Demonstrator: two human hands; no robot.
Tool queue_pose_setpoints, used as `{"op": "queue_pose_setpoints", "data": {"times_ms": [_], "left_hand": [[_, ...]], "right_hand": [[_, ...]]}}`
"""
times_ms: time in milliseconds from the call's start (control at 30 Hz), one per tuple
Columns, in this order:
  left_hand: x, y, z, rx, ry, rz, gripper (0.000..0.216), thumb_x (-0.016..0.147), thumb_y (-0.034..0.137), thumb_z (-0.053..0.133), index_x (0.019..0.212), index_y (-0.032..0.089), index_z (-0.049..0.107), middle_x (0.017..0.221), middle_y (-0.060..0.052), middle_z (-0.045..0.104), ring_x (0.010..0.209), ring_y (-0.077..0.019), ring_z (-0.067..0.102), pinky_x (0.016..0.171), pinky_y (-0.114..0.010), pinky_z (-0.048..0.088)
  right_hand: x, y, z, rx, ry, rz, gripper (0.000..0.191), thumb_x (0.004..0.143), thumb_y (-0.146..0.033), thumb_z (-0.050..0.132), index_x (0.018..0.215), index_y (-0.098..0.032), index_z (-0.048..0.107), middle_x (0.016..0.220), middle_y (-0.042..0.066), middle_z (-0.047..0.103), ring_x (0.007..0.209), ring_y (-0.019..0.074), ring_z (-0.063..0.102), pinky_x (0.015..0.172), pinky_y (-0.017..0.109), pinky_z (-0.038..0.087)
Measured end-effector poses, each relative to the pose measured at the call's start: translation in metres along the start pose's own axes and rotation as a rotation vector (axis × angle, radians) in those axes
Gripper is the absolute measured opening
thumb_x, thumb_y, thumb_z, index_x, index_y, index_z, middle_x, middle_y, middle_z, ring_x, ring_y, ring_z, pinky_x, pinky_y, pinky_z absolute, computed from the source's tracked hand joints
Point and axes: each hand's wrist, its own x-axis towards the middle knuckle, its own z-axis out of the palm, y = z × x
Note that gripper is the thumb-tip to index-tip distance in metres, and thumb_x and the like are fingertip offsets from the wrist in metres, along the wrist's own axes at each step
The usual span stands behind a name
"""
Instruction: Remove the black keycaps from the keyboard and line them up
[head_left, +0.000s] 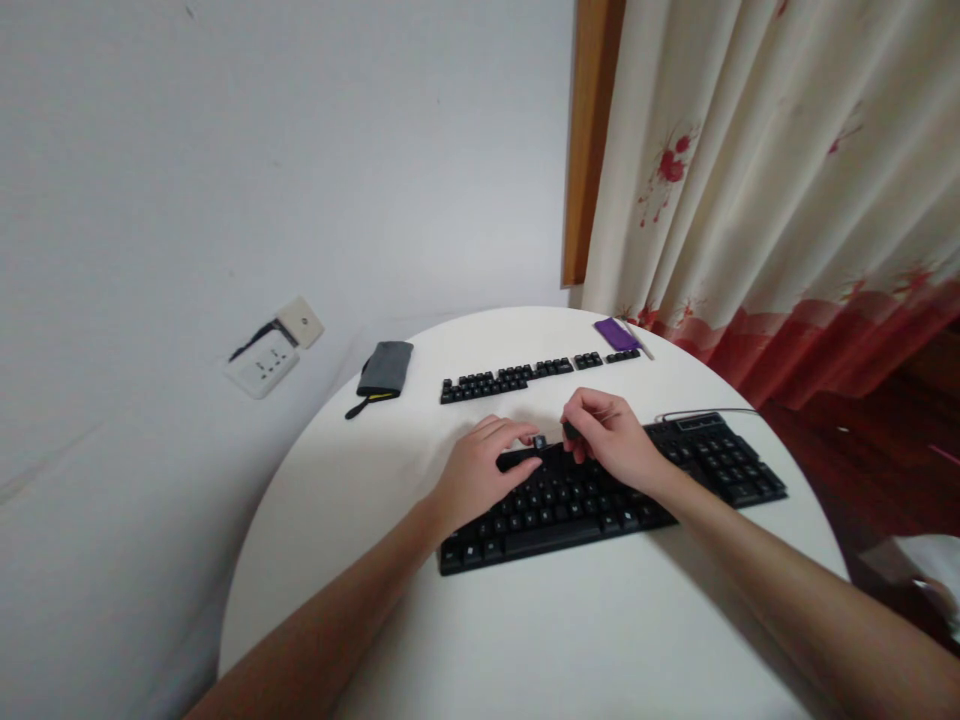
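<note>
A black keyboard (637,490) lies on a round white table (525,620). My left hand (480,472) rests on the keyboard's far left edge, fingers curled, pinching a small dark keycap (539,441) at its fingertips. My right hand (611,440) sits just right of it over the top row, fingers closed in a pinch on something small and dark that I cannot make out. Behind the keyboard, a row of loose black keycaps (525,377) is laid out on the table.
A grey pouch (385,368) with a cord lies at the table's far left. A purple flat object (616,333) sits at the far edge by a floral curtain (772,180). A wall socket (264,362) is on the white wall. The keyboard's cable (705,412) runs behind it.
</note>
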Motion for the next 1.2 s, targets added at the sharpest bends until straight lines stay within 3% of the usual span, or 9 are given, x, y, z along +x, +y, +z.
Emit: {"op": "queue_pose_setpoints", "data": {"times_ms": [233,400,500,600,833,1000,1200], "left_hand": [[-0.0012,-0.0029,0.0072,0.015,0.059,0.01,0.017,0.084,0.018,0.067,0.099,0.024,0.068,0.09,-0.004,0.071,0.086,-0.0211,0.063,0.08,-0.036,0.051],[0.0001,-0.0016,0.0056,-0.011,0.113,0.036,0.015,0.084,0.018,0.069,0.098,0.023,0.068,0.088,-0.002,0.07,0.084,-0.0177,0.062,0.08,-0.032,0.051],[0.0002,-0.0011,0.0054,-0.006,0.146,0.012,0.014,0.084,0.017,0.068,0.098,0.022,0.067,0.084,-0.002,0.068,0.081,-0.0169,0.061,0.077,-0.031,0.051],[-0.0005,-0.0023,0.006,-0.003,0.151,-0.009,0.013,0.085,0.021,0.067,0.098,0.023,0.067,0.084,-0.003,0.068,0.079,-0.0179,0.061,0.076,-0.032,0.051],[-0.0003,-0.003,0.0073,0.015,0.134,0.064,0.014,0.085,0.018,0.066,0.098,0.022,0.068,0.09,-0.005,0.071,0.086,-0.0202,0.064,0.083,-0.036,0.052],[-0.0008,-0.0048,0.009,0.027,0.138,0.08,0.018,0.083,0.013,0.066,0.1,0.022,0.067,0.091,-0.004,0.07,0.087,-0.0203,0.063,0.08,-0.035,0.052],[-0.002,-0.0065,0.0106,0.019,0.144,0.095,0.015,0.084,0.014,0.066,0.096,0.021,0.068,0.089,-0.003,0.071,0.086,-0.0195,0.062,0.079,-0.034,0.052]], "right_hand": [[-0.0031,0.002,0.0054,-0.032,-0.02,0.005,0.034,0.092,-0.048,0.055,0.072,-0.02,0.054,0.059,-0.003,0.059,0.044,0.0092,0.053,0.044,0.021,0.039],[-0.0006,0.0019,0.0027,-0.101,0.084,0.012,0.037,0.094,-0.049,0.05,0.072,-0.02,0.057,0.058,-0.002,0.057,0.048,0.0113,0.052,0.047,0.023,0.039],[0.002,0.0011,-0.001,-0.179,0.169,-0.072,0.042,0.098,-0.044,0.041,0.066,-0.02,0.056,0.064,0.001,0.06,0.061,0.0144,0.057,0.061,0.026,0.045],[0.0023,0.0,-0.0041,-0.292,0.193,-0.222,0.04,0.101,-0.04,0.037,0.071,-0.02,0.055,0.083,0.005,0.065,0.082,0.0181,0.06,0.079,0.031,0.046],[-0.0056,-0.0001,-0.0006,-0.707,-0.198,-0.35,0.023,0.102,-0.03,0.04,0.106,-0.021,0.061,0.096,0.006,0.065,0.085,0.0182,0.062,0.079,0.03,0.046],[-0.0058,0.0052,-0.0014,-0.901,-0.23,-0.399,0.018,0.096,-0.029,0.057,0.112,-0.023,0.063,0.101,0.004,0.064,0.088,0.0178,0.064,0.078,0.028,0.048],[-0.005,0.0068,-0.0029,-0.94,-0.222,-0.423,0.017,0.094,-0.025,0.06,0.111,-0.023,0.065,0.099,0.004,0.065,0.087,0.0171,0.065,0.077,0.027,0.049]]}}
